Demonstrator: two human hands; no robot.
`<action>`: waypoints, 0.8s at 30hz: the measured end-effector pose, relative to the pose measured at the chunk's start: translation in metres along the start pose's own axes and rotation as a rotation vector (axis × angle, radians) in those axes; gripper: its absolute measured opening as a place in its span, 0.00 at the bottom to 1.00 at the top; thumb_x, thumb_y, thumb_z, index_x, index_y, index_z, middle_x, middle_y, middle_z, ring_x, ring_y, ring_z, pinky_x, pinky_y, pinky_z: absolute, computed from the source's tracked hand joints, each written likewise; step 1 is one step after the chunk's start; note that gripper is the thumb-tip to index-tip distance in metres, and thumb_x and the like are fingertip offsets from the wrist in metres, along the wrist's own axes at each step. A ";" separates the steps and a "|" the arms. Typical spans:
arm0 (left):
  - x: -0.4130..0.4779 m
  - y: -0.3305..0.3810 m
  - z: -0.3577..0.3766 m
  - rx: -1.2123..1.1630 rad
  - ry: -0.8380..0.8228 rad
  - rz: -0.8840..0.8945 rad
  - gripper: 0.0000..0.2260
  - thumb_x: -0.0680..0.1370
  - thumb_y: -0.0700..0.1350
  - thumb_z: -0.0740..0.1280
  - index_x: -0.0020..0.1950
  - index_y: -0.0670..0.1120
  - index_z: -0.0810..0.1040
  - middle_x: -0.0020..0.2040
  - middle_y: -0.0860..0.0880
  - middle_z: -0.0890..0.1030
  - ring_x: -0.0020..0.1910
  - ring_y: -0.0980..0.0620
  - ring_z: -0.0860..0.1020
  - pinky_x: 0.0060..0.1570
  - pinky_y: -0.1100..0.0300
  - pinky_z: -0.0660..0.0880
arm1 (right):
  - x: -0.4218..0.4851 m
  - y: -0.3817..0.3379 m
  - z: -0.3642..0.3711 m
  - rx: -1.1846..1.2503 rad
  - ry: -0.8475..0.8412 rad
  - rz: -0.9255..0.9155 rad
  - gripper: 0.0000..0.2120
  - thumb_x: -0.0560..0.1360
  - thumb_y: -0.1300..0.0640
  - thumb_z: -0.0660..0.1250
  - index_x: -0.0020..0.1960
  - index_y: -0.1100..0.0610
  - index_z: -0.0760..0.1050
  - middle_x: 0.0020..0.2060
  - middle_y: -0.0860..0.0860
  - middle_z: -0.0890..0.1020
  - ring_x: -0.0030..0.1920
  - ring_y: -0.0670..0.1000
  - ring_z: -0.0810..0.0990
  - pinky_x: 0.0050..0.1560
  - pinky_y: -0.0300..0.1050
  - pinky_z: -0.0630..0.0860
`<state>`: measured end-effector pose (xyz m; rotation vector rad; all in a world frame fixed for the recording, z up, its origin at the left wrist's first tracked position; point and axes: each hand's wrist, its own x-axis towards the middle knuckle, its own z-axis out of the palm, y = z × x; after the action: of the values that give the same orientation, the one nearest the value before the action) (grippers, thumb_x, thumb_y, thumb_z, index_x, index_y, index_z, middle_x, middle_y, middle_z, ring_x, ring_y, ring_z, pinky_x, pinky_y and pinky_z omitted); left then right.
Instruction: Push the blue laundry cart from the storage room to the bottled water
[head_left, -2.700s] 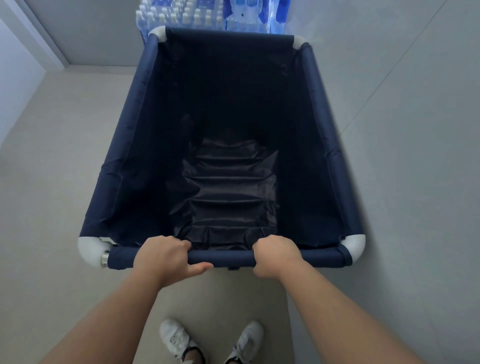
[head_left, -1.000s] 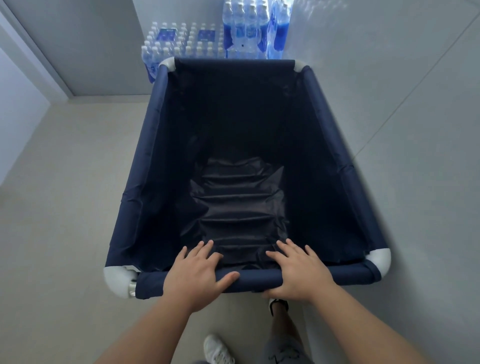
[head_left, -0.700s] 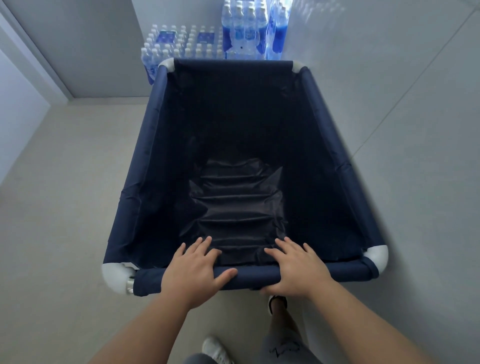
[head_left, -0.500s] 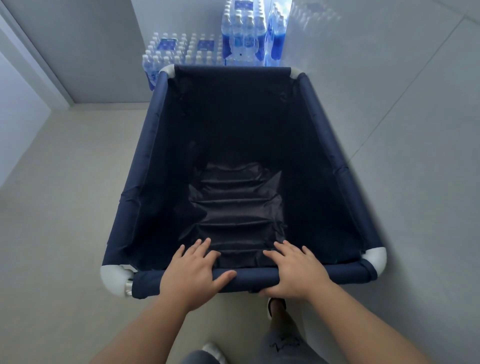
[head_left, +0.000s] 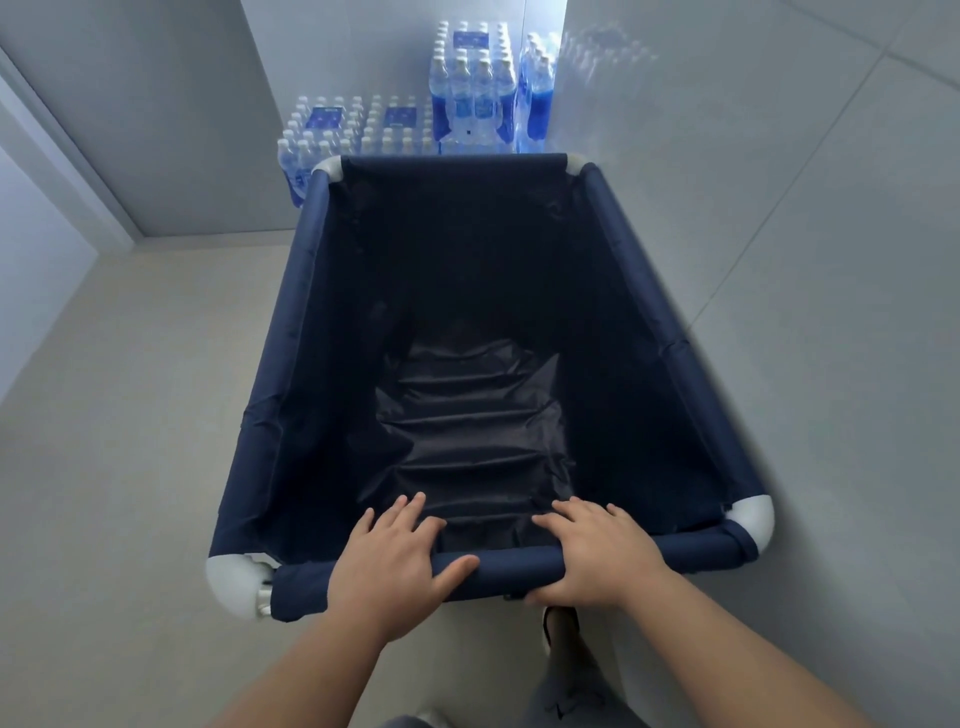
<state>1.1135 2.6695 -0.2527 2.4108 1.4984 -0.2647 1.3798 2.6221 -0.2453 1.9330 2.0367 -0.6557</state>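
Observation:
The blue laundry cart (head_left: 283, 332) is a dark navy fabric bin on a frame with white corner joints, and nothing lies inside it. Its far rim stands right in front of the bottled water (head_left: 467, 98), shrink-wrapped packs stacked in the corner against the walls. My left hand (head_left: 389, 566) lies flat on the near rail (head_left: 509, 569), fingers stretched over it and thumb along the bar. My right hand (head_left: 597, 556) rests on the same rail to the right, fingers spread into the bin.
A grey tiled wall (head_left: 805, 260) runs close along the cart's right side. Another wall (head_left: 171, 104) closes the back, with a door frame (head_left: 57, 135) at left. Beige floor (head_left: 130, 415) lies left of the cart. My shoe (head_left: 558, 623) shows under the rail.
Both hands have gone from a closed grip on the rail to lying flat with fingers stretched. The cart has stopped at the bottles, and my view has tilted up, showing more packs.

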 end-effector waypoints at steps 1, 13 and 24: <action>0.000 0.000 0.000 0.000 -0.002 0.001 0.44 0.71 0.78 0.36 0.77 0.58 0.67 0.83 0.51 0.58 0.82 0.52 0.53 0.80 0.47 0.49 | 0.000 0.000 0.000 -0.001 0.004 -0.001 0.54 0.57 0.16 0.55 0.77 0.42 0.59 0.77 0.45 0.63 0.77 0.50 0.57 0.74 0.59 0.54; 0.000 0.002 -0.005 -0.014 -0.030 -0.009 0.44 0.72 0.78 0.37 0.78 0.57 0.66 0.83 0.51 0.58 0.82 0.52 0.53 0.80 0.47 0.49 | -0.002 -0.003 -0.006 0.000 -0.009 0.011 0.51 0.60 0.18 0.56 0.76 0.42 0.61 0.76 0.45 0.64 0.76 0.49 0.58 0.75 0.57 0.53; -0.005 0.006 -0.016 -0.113 -0.075 -0.036 0.44 0.71 0.78 0.37 0.78 0.58 0.65 0.83 0.52 0.59 0.81 0.52 0.54 0.79 0.48 0.51 | -0.017 -0.005 -0.018 0.061 -0.045 -0.045 0.52 0.60 0.19 0.59 0.77 0.44 0.60 0.78 0.47 0.61 0.78 0.49 0.54 0.77 0.57 0.45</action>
<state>1.1166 2.6680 -0.2349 2.2632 1.4835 -0.2683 1.3785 2.6164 -0.2209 1.8925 2.0607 -0.7733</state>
